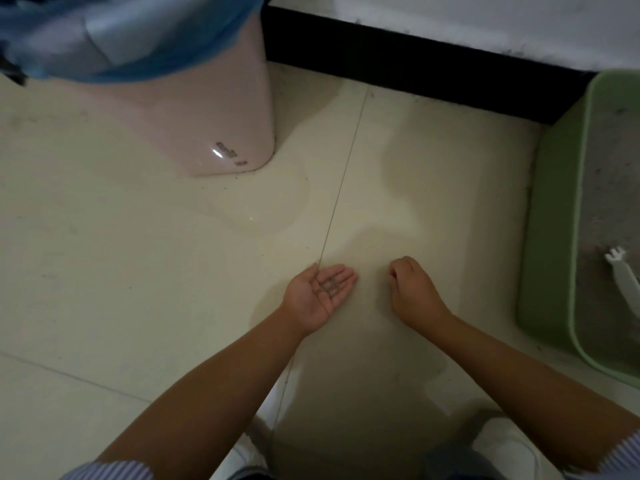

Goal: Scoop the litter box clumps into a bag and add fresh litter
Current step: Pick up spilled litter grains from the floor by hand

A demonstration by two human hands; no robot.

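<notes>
I'm holding my left hand (320,294) flat, palm up, low in the frame, carrying a few litter grains (330,285). My right hand (414,289) is curling beside it, fingertips perhaps pinching something, hard to tell. The green litter box (550,237) with its white scoop (625,275) is sitting at the right edge, the pink bin (207,109) with a blue bag (145,36) upper left.

pale tiled floor (138,271), pink bin (207,109) (blue-lined) upper left, green litter box (550,237) right, scattered grains

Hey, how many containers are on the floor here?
2. A pink bin lined with a blue bag stands at top left; a green litter box sits at the right edge, partly cut off. Others may lie outside the view.
</notes>
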